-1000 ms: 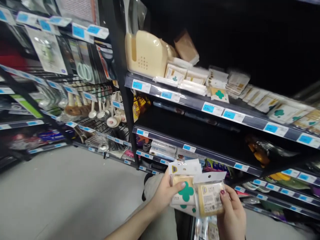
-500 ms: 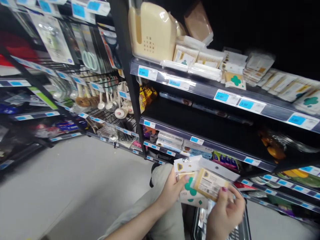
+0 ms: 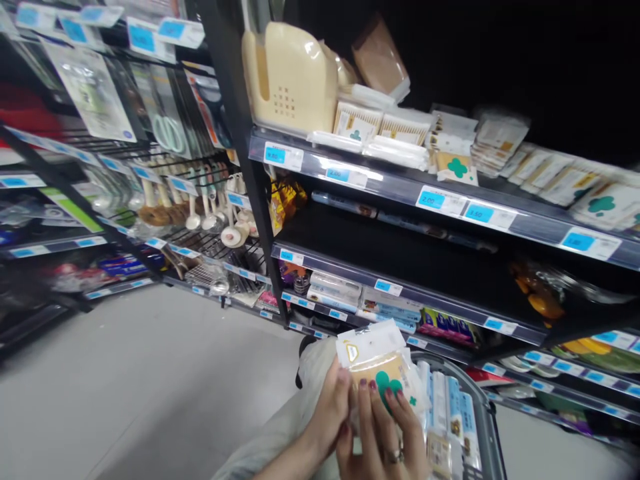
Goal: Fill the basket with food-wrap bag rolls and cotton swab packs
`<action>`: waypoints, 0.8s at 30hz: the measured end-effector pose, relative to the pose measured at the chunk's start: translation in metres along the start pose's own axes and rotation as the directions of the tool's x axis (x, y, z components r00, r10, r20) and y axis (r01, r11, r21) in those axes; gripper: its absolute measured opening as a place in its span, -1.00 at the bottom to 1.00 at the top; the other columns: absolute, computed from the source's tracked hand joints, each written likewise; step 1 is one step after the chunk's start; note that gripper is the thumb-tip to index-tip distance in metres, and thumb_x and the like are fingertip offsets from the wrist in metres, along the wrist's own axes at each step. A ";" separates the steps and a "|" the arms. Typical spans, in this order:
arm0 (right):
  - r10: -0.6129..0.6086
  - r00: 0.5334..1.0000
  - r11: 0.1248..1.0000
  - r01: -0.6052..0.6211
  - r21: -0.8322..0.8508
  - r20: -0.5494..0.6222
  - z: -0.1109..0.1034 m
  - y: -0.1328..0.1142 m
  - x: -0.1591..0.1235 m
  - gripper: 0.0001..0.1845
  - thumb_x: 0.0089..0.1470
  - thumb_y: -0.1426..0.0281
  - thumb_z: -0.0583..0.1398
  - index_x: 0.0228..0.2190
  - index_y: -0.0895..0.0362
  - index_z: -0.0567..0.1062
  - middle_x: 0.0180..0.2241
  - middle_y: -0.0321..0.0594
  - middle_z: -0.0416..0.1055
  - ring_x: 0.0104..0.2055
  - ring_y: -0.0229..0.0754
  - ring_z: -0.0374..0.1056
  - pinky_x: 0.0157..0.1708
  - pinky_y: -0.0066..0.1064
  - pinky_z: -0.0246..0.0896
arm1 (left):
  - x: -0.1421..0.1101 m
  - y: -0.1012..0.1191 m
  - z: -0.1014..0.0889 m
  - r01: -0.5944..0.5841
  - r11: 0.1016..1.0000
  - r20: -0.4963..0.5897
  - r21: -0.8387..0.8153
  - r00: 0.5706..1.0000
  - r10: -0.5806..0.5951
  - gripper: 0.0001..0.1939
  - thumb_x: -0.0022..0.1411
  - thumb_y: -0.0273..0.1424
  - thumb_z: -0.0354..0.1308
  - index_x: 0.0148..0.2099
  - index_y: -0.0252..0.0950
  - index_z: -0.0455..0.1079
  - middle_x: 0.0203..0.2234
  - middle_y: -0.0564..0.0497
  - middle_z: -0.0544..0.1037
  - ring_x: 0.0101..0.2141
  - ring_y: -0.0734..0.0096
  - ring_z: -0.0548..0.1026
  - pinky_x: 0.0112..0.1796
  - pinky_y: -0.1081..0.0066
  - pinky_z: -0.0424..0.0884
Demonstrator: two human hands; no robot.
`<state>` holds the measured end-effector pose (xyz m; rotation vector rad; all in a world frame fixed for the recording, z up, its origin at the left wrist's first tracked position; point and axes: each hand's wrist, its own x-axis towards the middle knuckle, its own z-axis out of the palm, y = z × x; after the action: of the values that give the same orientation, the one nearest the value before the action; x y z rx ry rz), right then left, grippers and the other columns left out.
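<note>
My left hand (image 3: 327, 407) grips the left side of a flat clear packet (image 3: 383, 353) with a white header, a tan panel and green clover shapes. My right hand (image 3: 385, 427) lies across the packet's lower front, its fingers bent over the green print and its thumb near my left hand. What is behind the packet is hidden. Just right of my hands stands a grey shopping basket (image 3: 493, 423). In it are several blue-and-white wrapped rolls (image 3: 454, 407) and a small tan-labelled packet (image 3: 440, 453).
A black shelf (image 3: 415, 267) runs across the front. On its upper level are a cream plastic holder (image 3: 300, 80), packs of cotton swabs (image 3: 357, 123) and similar clover packets (image 3: 603, 203). Kitchen utensils (image 3: 210, 207) hang at the left. Grey floor (image 3: 165, 373) spreads below.
The small packet shown label-up in my right hand is no longer visible there. My right hand has moved left onto the clover packet's front. The basket's contents have come into view.
</note>
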<state>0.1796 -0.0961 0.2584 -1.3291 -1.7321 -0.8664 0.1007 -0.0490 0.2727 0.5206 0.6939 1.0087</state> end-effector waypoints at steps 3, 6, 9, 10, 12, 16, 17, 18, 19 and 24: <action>0.192 0.981 0.945 -0.194 0.263 0.034 -0.016 0.004 -0.006 -0.65 0.15 0.25 0.03 -0.20 0.10 0.54 -0.37 -0.14 0.50 -0.27 -0.10 0.43 -0.26 -0.28 0.38 | 0.001 0.006 -0.003 0.063 0.998 0.033 0.005 0.997 -0.063 -0.40 -0.06 -0.23 0.34 0.04 -0.30 0.35 -0.12 -0.16 0.56 -0.07 0.04 0.49 -0.02 0.19 0.36; 0.506 0.863 0.804 -0.469 0.365 -0.006 -0.034 0.029 -0.003 -0.76 0.12 0.33 0.09 -0.19 0.04 0.50 -0.36 -0.19 0.47 -0.30 -0.15 0.42 -0.30 -0.35 0.36 | 0.006 0.009 -0.007 0.071 0.997 0.078 -0.009 0.994 -0.070 -0.36 -0.07 -0.29 0.34 0.09 -0.32 0.31 -0.16 -0.17 0.58 -0.14 0.03 0.52 -0.08 0.16 0.41; 0.685 0.685 0.572 -0.717 0.399 0.249 -0.038 0.054 0.006 -0.70 0.06 0.33 0.17 -0.13 0.09 0.44 -0.33 -0.18 0.45 -0.36 -0.19 0.39 -0.36 -0.40 0.35 | 0.009 0.009 -0.015 0.082 0.997 0.162 -0.013 0.984 -0.079 -0.34 -0.11 -0.30 0.38 0.06 -0.34 0.32 -0.19 -0.18 0.59 -0.17 0.01 0.54 -0.12 0.15 0.44; 0.688 0.594 0.447 -0.799 0.401 0.417 -0.037 0.059 0.008 -0.71 0.05 0.27 0.17 -0.17 0.11 0.46 -0.35 -0.18 0.45 -0.38 -0.19 0.38 -0.38 -0.41 0.34 | 0.010 0.008 -0.017 0.093 0.996 0.190 -0.015 0.978 -0.088 -0.35 -0.13 -0.30 0.39 0.04 -0.34 0.33 -0.20 -0.18 0.59 -0.17 0.01 0.54 -0.13 0.16 0.44; 0.611 0.425 0.224 -0.902 0.369 0.668 -0.030 0.059 0.009 -0.66 0.05 0.12 0.14 -0.33 0.13 0.50 -0.42 -0.19 0.45 -0.39 -0.17 0.36 -0.41 -0.41 0.32 | 0.011 0.007 -0.021 0.106 0.994 0.230 -0.028 0.968 -0.097 -0.37 -0.15 -0.30 0.40 0.01 -0.34 0.36 -0.22 -0.17 0.60 -0.16 0.01 0.54 -0.13 0.17 0.44; 0.665 0.342 0.140 -0.930 0.338 0.664 -0.021 0.049 0.000 -0.51 0.06 0.02 0.07 -0.64 0.14 0.36 -0.62 -0.29 0.31 -0.53 -0.23 0.25 -0.55 -0.48 0.17 | 0.013 0.005 -0.026 0.153 0.988 0.260 -0.037 0.956 -0.138 -0.45 -0.16 -0.34 0.41 -0.07 -0.35 0.40 -0.27 -0.16 0.61 -0.21 0.07 0.56 -0.16 0.22 0.47; 0.693 0.332 0.148 -0.934 0.325 0.640 -0.021 0.049 -0.002 -0.49 0.07 0.02 0.06 -0.68 0.13 0.32 -0.67 -0.31 0.27 -0.58 -0.26 0.20 -0.59 -0.49 0.12 | 0.014 0.005 -0.027 0.174 0.984 0.241 -0.032 0.957 -0.162 -0.47 -0.16 -0.34 0.41 -0.10 -0.36 0.40 -0.30 -0.15 0.62 -0.25 0.09 0.57 -0.20 0.24 0.48; 0.727 0.320 0.154 -0.938 0.310 0.608 -0.023 0.052 -0.003 -0.47 0.08 0.02 0.05 -0.71 0.13 0.29 -0.70 -0.32 0.24 -0.61 -0.27 0.18 -0.61 -0.48 0.09 | 0.015 0.005 -0.028 0.194 0.981 0.201 -0.030 0.962 -0.184 -0.50 -0.16 -0.34 0.41 -0.13 -0.37 0.41 -0.34 -0.14 0.62 -0.31 0.12 0.58 -0.25 0.26 0.50; 0.769 0.311 0.164 -0.940 0.298 0.559 -0.027 0.055 -0.003 -0.45 0.10 0.02 0.03 -0.73 0.12 0.28 -0.72 -0.33 0.22 -0.64 -0.28 0.16 -0.62 -0.48 0.07 | 0.015 0.005 -0.029 0.204 0.978 0.137 -0.032 0.970 -0.198 -0.52 -0.17 -0.34 0.41 -0.16 -0.37 0.42 -0.38 -0.13 0.63 -0.37 0.16 0.59 -0.29 0.29 0.50; 0.823 0.561 0.561 -0.827 0.022 0.094 -0.043 0.058 -0.001 -0.56 0.15 0.16 0.06 -0.65 0.12 0.39 -0.68 -0.29 0.31 -0.62 -0.28 0.21 -0.57 -0.45 0.05 | 0.021 0.005 -0.027 0.127 0.992 -0.189 0.009 0.974 -0.123 -0.56 -0.15 -0.36 0.40 -0.18 -0.38 0.43 -0.37 -0.10 0.63 -0.40 0.23 0.59 -0.33 0.35 0.50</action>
<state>0.2435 -0.1205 0.2808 -1.8903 -0.9261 -0.1928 0.0855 -0.0260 0.2519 0.3972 0.8954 0.9404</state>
